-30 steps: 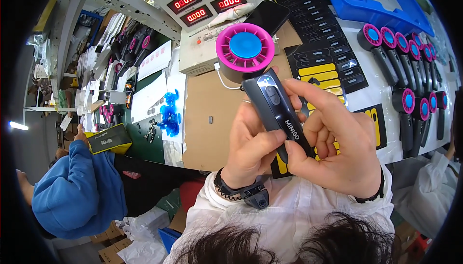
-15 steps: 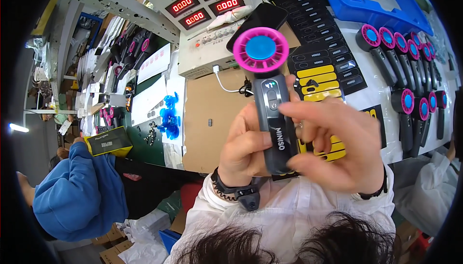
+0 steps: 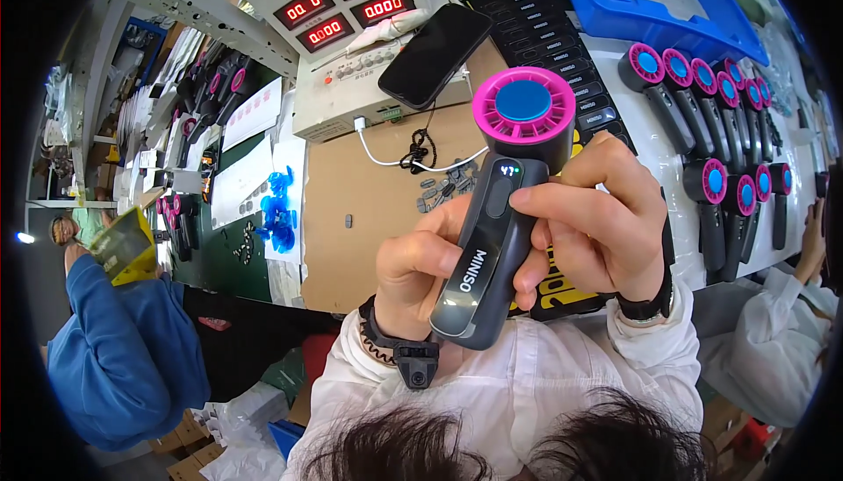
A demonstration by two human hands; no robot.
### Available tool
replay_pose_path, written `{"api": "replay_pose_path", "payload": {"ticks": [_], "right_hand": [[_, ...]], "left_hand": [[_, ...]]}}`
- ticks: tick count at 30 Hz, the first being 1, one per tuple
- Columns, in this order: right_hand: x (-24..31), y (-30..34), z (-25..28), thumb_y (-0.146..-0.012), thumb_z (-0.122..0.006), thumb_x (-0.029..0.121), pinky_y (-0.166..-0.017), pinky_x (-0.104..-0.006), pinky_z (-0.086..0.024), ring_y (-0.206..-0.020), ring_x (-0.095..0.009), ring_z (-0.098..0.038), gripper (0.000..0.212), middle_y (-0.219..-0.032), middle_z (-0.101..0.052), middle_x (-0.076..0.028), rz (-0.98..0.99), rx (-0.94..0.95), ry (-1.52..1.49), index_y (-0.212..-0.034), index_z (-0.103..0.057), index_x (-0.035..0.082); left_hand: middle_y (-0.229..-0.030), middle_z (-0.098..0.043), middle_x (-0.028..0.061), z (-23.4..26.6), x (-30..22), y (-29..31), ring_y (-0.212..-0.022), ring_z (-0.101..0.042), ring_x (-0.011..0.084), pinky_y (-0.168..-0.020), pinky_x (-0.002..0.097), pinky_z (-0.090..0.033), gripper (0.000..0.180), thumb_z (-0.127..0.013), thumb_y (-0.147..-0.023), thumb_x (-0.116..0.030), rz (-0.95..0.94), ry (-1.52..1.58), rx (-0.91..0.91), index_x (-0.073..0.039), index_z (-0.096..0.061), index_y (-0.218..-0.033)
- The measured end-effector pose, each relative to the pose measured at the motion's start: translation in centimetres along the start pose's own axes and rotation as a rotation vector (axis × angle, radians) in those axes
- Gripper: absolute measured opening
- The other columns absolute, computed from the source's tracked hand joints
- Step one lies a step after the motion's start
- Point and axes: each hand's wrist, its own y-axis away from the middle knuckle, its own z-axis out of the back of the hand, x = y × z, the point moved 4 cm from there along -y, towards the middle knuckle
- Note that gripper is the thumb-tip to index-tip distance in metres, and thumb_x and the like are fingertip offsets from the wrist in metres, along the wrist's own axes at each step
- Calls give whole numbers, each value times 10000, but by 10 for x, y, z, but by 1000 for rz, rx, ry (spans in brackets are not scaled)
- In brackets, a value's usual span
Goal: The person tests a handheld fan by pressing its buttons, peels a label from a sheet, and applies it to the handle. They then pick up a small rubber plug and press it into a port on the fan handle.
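A dark grey handheld fan [image 3: 479,266] with a pink grille, a blue centre and a small lit display is tilted in front of me. My left hand [image 3: 411,263] is closed around its handle, the thumb on the front face. Bent fingers of my right hand [image 3: 615,231] meet the handle's right side, one fingertip at the button beneath the display. Behind the fan lies a brown board [image 3: 351,261] bearing small grey pieces [image 3: 450,187]. A white cable [image 3: 379,159] runs from a tester box behind the fan; its far end is hidden.
The tester box [image 3: 320,99] with red number displays stands at the back, a black phone [image 3: 436,55] on it. Several similar fans [image 3: 711,187] lie at right, near a blue tray [image 3: 667,7]. Black label sheets [image 3: 544,33] lie behind. A person in blue [image 3: 123,349] holds a yellow-black box [image 3: 127,248].
The fan has tilted, its head moving right and its handle end left. My right fingers have closed in onto its button area. The person at left has lifted the yellow-black box.
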Motion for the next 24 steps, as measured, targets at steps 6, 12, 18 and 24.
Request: {"api": "replay_pose_path", "payload": {"ticks": [6,12,18,24], "right_hand": [[-4,2,0,-569,-577,-60,-456,-274,-360,-515,-169,-455,335,-655,-473,-25,48,28,11,-869,-637,78],[-7,2,-1,-520,-590,-20,-430,-279,-353,-481,-181,-459,349,-607,-466,-19,106,59,16,-853,-624,80],[-11,2,-2,-508,-602,17,-416,-284,-350,-462,-187,-454,341,-595,-466,-19,167,79,14,-842,-610,82],[-12,5,-2,-519,-600,22,-414,-287,-356,-455,-181,-448,322,-601,-477,-20,182,38,-15,-837,-605,73]], "left_hand": [[-880,-531,233,-2,3,-1,-777,-598,301,-715,336,-537,577,-539,-577,-165,-14,2,-45,151,-429,-1046],[-849,-537,246,2,4,0,-766,-600,303,-716,341,-535,580,-545,-581,-162,13,12,13,155,-419,-1050],[-841,-546,249,3,5,1,-768,-604,302,-733,336,-526,577,-547,-589,-160,43,-2,-13,151,-418,-1057],[-855,-550,250,2,6,1,-783,-608,299,-756,335,-509,567,-555,-608,-166,80,-27,-2,145,-424,-1063]]}}
